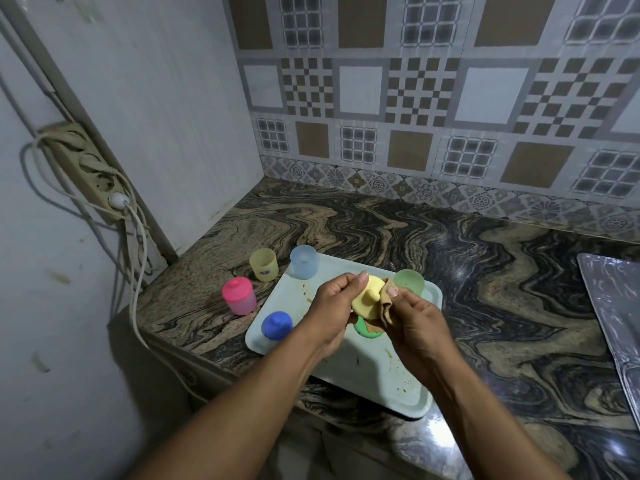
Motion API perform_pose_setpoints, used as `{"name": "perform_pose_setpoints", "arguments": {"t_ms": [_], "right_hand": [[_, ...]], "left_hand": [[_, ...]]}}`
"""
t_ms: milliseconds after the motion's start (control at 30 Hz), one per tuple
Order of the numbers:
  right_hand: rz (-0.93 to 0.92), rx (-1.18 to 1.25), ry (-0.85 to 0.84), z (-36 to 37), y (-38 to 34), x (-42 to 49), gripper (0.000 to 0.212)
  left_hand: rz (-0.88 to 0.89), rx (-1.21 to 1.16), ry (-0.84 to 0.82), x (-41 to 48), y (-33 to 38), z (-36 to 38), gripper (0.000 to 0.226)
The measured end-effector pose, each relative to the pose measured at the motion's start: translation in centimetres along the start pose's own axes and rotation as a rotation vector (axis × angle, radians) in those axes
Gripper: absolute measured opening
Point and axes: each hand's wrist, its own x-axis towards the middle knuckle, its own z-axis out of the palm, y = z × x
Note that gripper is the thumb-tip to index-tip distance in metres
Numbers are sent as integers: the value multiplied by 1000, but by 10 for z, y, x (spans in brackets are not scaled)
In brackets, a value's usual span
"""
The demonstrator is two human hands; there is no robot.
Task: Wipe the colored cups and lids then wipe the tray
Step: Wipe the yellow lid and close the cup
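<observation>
My left hand (334, 303) grips a yellow lid (367, 299) above a pale green tray (367, 372). My right hand (412, 323) pinches a tan cloth (384, 306) against the lid's right side. On the tray stand a blue cup (304, 262) at the back left, a green cup (409, 281) at the back right, a blue lid (277, 325) at the front left and a green lid (363, 329), partly hidden under my hands. A yellow cup (264, 264) and a pink cup with its pink lid (239, 295) stand on the counter left of the tray. The tray shows brownish stains.
The marbled counter (502, 306) ends at a white wall on the left and a tiled wall behind. A power strip with cables (100, 181) hangs on the left wall. A silver tray (616, 320) lies at the right edge.
</observation>
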Motion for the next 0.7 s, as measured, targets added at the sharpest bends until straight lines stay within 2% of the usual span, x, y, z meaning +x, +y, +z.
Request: {"name": "perform_pose_setpoints", "arguments": {"t_ms": [100,167,233,300,400,467,567,633,700], "right_hand": [[92,-210,-130,-8,-23,6,29],[114,-290,-207,-10,-34,9,31],[80,-187,-146,-6,-32,9,27],[39,-7,-48,4,-20,6,26],[71,205,52,10,0,0,22],[122,130,42,5,-5,-2,20],[187,-163,-111,-10,-30,4,25],[156,-207,-139,-11,-40,9,29],[65,-106,-57,0,-35,9,27]], "left_hand": [[-175,184,-177,-5,11,-10,25],[-168,220,-249,-3,18,-14,24],[-58,128,-199,3,20,-9,21],[12,-43,-73,6,16,4,19],[-32,-220,36,7,4,14,20],[-123,-85,-52,3,6,7,22],[-258,109,-237,-2,20,-9,24],[-190,67,-221,-1,26,-9,23],[-71,-39,-133,5,23,0,23]]}}
